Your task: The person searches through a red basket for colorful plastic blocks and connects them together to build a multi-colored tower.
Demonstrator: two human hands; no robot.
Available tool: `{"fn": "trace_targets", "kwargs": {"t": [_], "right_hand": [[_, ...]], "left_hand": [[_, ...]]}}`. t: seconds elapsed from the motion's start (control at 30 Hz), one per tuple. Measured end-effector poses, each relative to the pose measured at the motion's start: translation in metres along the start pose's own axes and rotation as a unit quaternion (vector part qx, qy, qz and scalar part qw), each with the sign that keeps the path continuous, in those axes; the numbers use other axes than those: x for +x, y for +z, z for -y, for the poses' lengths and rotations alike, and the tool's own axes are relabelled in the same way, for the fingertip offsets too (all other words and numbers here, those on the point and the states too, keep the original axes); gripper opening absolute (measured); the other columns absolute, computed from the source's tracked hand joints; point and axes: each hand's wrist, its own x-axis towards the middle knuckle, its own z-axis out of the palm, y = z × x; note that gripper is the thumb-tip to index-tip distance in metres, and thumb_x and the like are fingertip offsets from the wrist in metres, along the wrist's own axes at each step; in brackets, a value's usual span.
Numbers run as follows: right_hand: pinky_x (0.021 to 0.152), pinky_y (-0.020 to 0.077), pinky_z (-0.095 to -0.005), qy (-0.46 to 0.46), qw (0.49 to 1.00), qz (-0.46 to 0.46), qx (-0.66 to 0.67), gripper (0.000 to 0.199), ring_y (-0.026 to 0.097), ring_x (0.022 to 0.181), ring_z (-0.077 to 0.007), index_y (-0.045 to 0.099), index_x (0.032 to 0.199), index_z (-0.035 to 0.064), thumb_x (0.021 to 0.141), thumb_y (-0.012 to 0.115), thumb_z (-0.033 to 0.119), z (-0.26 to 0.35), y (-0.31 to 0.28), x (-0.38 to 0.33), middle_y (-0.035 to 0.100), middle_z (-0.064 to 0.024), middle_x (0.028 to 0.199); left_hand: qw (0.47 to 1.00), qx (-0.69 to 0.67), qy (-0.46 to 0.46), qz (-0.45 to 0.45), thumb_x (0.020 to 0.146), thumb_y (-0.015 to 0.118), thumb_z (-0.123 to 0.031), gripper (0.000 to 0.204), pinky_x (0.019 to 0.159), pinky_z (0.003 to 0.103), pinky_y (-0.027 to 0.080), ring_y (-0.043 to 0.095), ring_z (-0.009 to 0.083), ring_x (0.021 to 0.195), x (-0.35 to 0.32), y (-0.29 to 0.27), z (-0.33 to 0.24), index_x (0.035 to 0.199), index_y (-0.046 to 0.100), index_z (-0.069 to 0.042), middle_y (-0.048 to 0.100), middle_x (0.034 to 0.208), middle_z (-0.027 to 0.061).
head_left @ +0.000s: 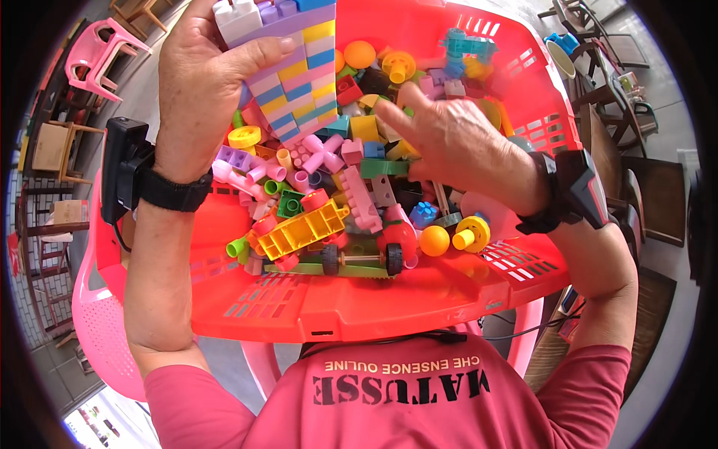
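Note:
My left hand [196, 82] is wrapped round a block of stacked toy bricks [299, 78], built in layers of lilac, blue, yellow and white. It is held up over the left part of a red plastic basket [262, 318]. Over the basket's middle, my right hand [456, 131] reaches down with fingers apart, close to a yellow brick [365, 128] and a green brick [384, 168]. Some of its fingertips are hidden among the pieces. Near the front lie a yellow toy wagon piece [303, 230], a black-wheeled axle [363, 260] and an orange ball [434, 241].
Loose bricks and connectors fill the basket, including a teal piece [470, 46] by the far wall. A pink plastic chair [112, 329] stands at the left. Another pink stool [101, 56] is farther back. Dark wooden furniture [652, 200] stands at the right.

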Motion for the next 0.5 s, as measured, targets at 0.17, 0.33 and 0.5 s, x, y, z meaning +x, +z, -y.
{"fn": "trace_targets", "kwargs": {"t": [0.17,0.33,0.5], "right_hand": [[0.062,0.0515,-0.0431,0.051,0.992,-0.118,0.014,0.058,0.064,0.077,-0.0341,0.044,0.129,0.0095,0.079,0.071,0.02,-0.009,-0.002,0.013,0.051,-0.0153,0.108],[0.063,0.0507,-0.0425,0.022,0.99,-0.141,0.014,0.036,0.063,0.078,-0.0348,0.053,0.107,0.0064,0.075,0.069,0.014,-0.019,-0.023,0.008,0.057,-0.013,0.094],[0.062,0.0508,-0.0383,0.007,0.985,0.136,-0.109,0.018,0.066,0.074,-0.0271,0.064,0.084,0.0075,0.07,0.071,0.017,-0.018,-0.029,-0.023,0.063,-0.0077,0.078]], "left_hand": [[1.0,-0.002,-0.014,-0.005,0.081,0.072,0.001,0.039,0.086,0.027,0.053,0.062,0.0114,0.095,0.0,0.0,0.001,0.116,0.058,-0.009,0.063,0.104,0.0016],[1.0,-0.001,-0.012,-0.016,0.081,0.072,0.001,0.039,0.087,0.027,0.053,0.062,0.0117,0.095,0.001,0.0,0.003,0.116,0.058,-0.008,0.064,0.104,0.0022],[1.0,0.021,0.002,-0.021,0.081,0.073,0.0,0.039,0.086,0.027,0.053,0.063,0.0119,0.095,0.001,0.001,0.003,0.116,0.058,-0.009,0.064,0.106,0.0031]]}}
